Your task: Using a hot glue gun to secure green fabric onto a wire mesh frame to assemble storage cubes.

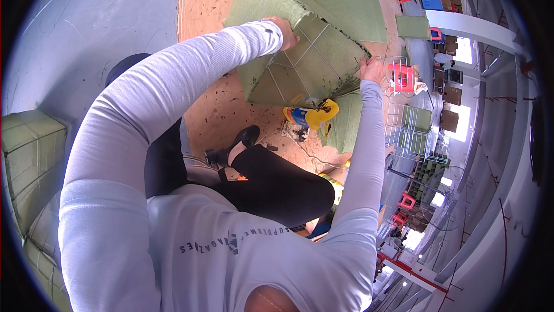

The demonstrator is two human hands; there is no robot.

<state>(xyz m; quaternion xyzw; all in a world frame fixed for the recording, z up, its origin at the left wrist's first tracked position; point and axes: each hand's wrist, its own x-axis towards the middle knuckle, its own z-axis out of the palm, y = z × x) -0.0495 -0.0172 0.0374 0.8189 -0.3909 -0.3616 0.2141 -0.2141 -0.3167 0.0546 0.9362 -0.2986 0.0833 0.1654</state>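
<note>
In front of me is a green box with fabric-like sides and a white wire grid across its open-looking face. It sits tilted over the cardboard sheet. My left hand is closed on the box's near upper edge, beside the wire grid. At the far right corner, my right hand has its fingers closed on the box, where dark bits cling to the edge; the fingertips are partly hidden. Just below the box lies a yellow jug with a blue label.
Green panels lie behind the box on the brown cardboard. My black shoe rests near the yellow jug. More green boxes stand at the far left. Wire frames and red stools are to the right.
</note>
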